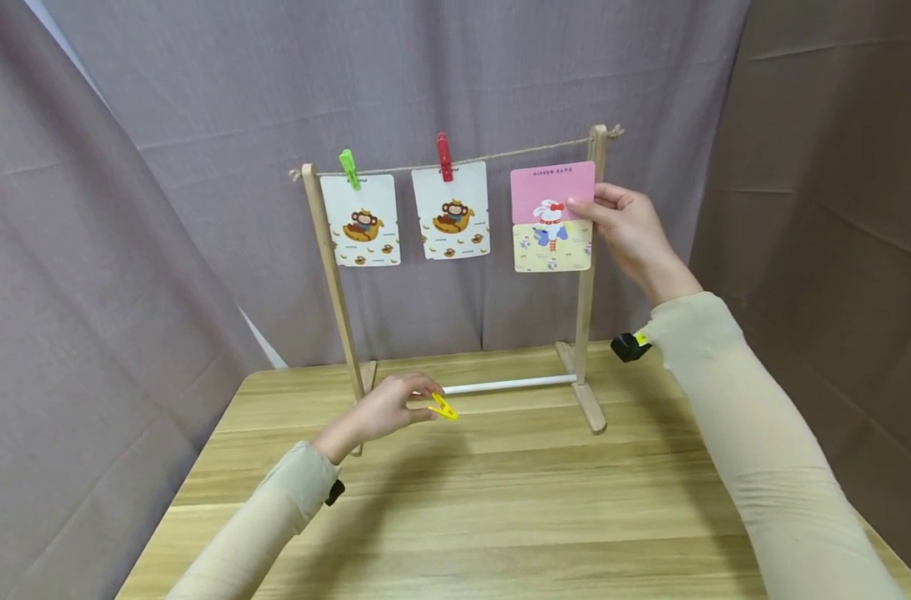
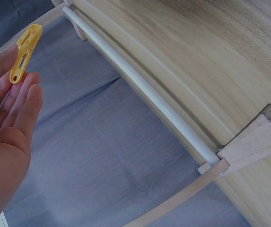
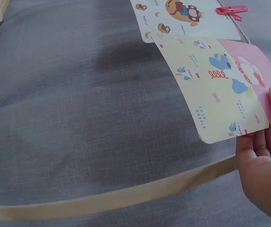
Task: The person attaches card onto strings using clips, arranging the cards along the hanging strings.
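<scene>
My right hand (image 1: 631, 229) pinches the right edge of a pink and yellow card (image 1: 551, 250) with a rabbit on it, thumb in front and fingers behind. The card is upright, just below the twine (image 1: 530, 152) near the right post. In the right wrist view, the same card (image 3: 211, 90) overlaps a monkey card. My left hand (image 1: 383, 408) holds a yellow clothespin (image 1: 444, 407) between thumb and fingers, low in front of the rack; the left wrist view shows this clothespin (image 2: 25, 53) too. A green clothespin (image 1: 349, 169) and a red clothespin (image 1: 444, 157) clip two white monkey cards (image 1: 361, 242) to the twine.
The wooden rack has a left post (image 1: 327, 267), a right post (image 1: 584, 308) and a white crossbar (image 1: 511, 385) low between them. It stands at the back of a wooden table (image 1: 515, 517). Grey curtains (image 1: 200, 125) hang behind and at the sides.
</scene>
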The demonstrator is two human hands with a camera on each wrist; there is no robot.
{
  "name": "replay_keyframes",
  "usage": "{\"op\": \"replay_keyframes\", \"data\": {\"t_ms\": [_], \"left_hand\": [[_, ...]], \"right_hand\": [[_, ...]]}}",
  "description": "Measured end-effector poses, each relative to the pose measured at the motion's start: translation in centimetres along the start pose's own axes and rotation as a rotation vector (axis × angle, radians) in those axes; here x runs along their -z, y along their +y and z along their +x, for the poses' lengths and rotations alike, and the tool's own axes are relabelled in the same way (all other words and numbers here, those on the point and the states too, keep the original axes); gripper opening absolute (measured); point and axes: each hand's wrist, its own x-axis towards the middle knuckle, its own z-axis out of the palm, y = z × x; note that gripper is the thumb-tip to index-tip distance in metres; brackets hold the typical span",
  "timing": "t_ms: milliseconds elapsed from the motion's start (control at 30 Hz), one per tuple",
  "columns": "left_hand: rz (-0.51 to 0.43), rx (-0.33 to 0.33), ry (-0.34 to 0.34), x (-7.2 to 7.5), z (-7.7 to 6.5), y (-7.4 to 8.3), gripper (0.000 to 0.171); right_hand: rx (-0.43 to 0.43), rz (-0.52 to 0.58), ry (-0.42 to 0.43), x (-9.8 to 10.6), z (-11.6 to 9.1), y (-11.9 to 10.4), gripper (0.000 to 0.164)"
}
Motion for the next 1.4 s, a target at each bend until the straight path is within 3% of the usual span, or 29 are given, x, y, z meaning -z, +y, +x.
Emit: {"op": "replay_keyframes", "data": {"t_ms": [233,400,700,1000,1167,1400], "left_hand": [[0.0,0.014,-0.001,-0.4,-0.6,-0.1,0.03],[-0.004,0.003,0.001,-0.5,-0.7,0.0,0.03],[0.0,0.001,0.005,0.0,-0.6,0.0,0.032],[-0.05,-0.015,-0.002,0.4,-0.4,0.0,0.032],[-0.067,0.008,-0.001,1.0,-0.1,0.3,0.03],[-0.174,0.043,0.029,2.2,0.6,0.9,0.032]], "right_hand": [[-0.018,0.048,0.07,-0.9,0.1,0.1,0.025],[-0.044,0.03,0.071,-1.3,0.2,-0.1,0.037],[-0.088,0.055,0.087,-1.8,0.4,-0.5,0.039],[-0.096,0.103,0.114,-2.3,0.6,-0.4,0.034],[-0.104,0.147,0.117,-2.5,0.8,-0.4,0.036],[-0.121,0.163,0.112,-2.5,0.9,-0.1,0.044]]}}
